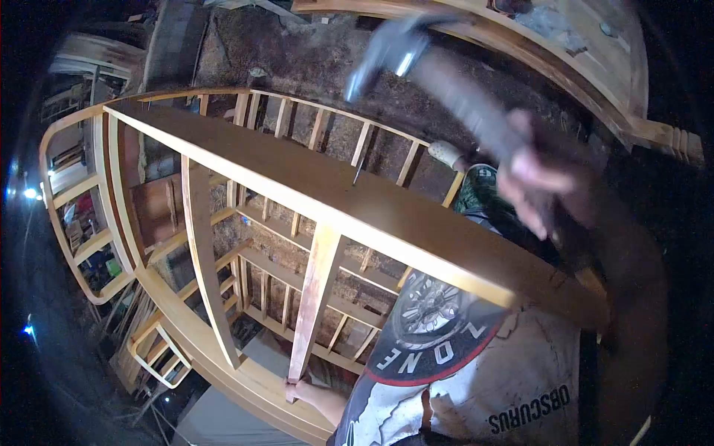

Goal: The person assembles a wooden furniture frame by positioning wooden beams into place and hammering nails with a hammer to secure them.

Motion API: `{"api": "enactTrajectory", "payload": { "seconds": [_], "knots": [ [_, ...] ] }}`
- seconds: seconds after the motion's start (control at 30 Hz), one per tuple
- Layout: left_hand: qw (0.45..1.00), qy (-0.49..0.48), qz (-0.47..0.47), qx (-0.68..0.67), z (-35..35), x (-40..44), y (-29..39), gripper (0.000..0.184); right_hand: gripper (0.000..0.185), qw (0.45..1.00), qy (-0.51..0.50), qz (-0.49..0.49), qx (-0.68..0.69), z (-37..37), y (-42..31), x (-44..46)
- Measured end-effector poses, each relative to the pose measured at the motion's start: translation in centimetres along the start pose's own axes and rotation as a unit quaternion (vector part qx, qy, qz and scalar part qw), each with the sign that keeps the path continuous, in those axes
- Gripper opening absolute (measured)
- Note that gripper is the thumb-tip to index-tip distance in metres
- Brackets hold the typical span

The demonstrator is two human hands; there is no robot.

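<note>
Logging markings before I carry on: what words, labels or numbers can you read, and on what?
"ZONE": on the shirt, curved along its circular print; possibly partly hidden by the wooden board.
"OBSCURUS": also on the shirt, near the picture's lower right.
Hammer: blurred; any marking unreadable.
No other text is readable.

Site type: woodworking workshop, indicated by the hammer [476, 104], wooden framework [297, 171] (with a protruding nail [358, 174]) and carved wooden part [673, 143].

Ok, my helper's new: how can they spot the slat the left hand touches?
Find the long brown board crossing the view. From near the middle of its pale edge, the slat runs down. Unlike the neighbouring slat, it has the left hand at its lower end.
</note>
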State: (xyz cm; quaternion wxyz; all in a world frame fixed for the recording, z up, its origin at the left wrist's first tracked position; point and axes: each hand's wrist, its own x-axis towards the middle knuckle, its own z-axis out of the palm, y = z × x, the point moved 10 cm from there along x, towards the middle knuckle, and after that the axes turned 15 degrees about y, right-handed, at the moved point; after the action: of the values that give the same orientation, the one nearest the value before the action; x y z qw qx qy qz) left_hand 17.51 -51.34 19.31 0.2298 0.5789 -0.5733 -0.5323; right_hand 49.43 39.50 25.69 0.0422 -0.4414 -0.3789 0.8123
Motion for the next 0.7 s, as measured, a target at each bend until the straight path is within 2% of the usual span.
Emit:
{"api": "enactTrajectory", "payload": {
  "seconds": [0.03,0.07,0.1,0.13,0.2,0.23,0.27,0.3,0.37,0.4,0.43,0.5,0.53,0.57,0.63,0.7],
  "knots": [
    [1.000,0.007,-0.017,-0.005,0.0,0.0,-0.2,0.026,0.025,0.998,0.033,-0.044,0.008,-0.6,-1.0,0.4],
    [0.999,0.013,-0.031,-0.008,0.1,0.2,-0.3,0.026,0.026,0.979,0.154,-0.111,0.079,-3.2,-2.9,0.6],
    [0.998,0.022,-0.054,-0.016,0.2,0.1,-0.6,0.026,0.027,0.936,0.270,-0.175,0.145,-5.7,-4.5,0.1],
    [0.999,0.020,-0.042,-0.012,0.0,0.1,-0.4,0.026,0.027,0.937,0.267,-0.173,0.142,-5.5,-4.6,0.2],
    [1.000,0.014,-0.027,-0.002,-0.2,0.1,-0.3,0.027,0.032,0.953,0.276,-0.106,0.061,-4.9,-2.8,0.0],
    [1.000,0.010,-0.022,0.001,0.0,-0.1,-0.2,0.027,0.033,0.987,0.139,-0.055,-0.060,-2.0,-1.0,0.0],
    [1.000,0.010,-0.023,0.002,-0.1,-0.1,0.1,0.028,0.034,0.985,-0.003,-0.004,-0.174,0.7,1.5,-0.8],
    [1.000,0.008,-0.027,0.001,0.2,-0.3,0.3,0.028,0.039,0.979,-0.128,0.036,-0.155,3.1,3.2,-1.2],
    [0.997,0.024,-0.074,-0.011,-0.1,-0.5,0.0,0.029,0.043,0.993,-0.065,0.086,-0.052,1.7,2.8,-0.9],
    [0.994,0.036,-0.099,-0.022,-0.3,-0.6,-0.5,0.029,0.038,0.997,-0.011,0.079,0.002,1.2,2.5,-0.8],
    [0.993,0.033,-0.107,-0.023,-0.3,-0.3,-0.8,0.030,0.038,0.997,-0.011,0.078,0.001,1.3,2.3,-0.6],
    [0.996,-0.053,0.071,0.031,0.4,0.4,1.0,0.031,0.036,0.994,0.100,0.043,0.019,-0.5,1.7,-0.1],
    [0.981,-0.098,0.157,0.060,0.8,0.0,1.9,0.032,0.036,0.995,0.074,0.055,0.032,0.1,2.6,0.0],
    [0.957,-0.136,0.243,0.081,1.2,-0.8,2.6,0.033,0.033,0.998,-0.049,0.024,-0.036,2.0,3.2,0.1],
    [0.967,-0.113,0.219,0.066,1.2,-0.5,2.4,0.034,0.028,0.992,-0.065,0.097,-0.037,1.8,4.3,-0.2],
    [0.967,-0.086,0.228,0.078,1.0,-0.3,2.4,0.035,0.027,0.996,-0.064,0.065,-0.008,1.2,3.3,0.6]
  ]
}}
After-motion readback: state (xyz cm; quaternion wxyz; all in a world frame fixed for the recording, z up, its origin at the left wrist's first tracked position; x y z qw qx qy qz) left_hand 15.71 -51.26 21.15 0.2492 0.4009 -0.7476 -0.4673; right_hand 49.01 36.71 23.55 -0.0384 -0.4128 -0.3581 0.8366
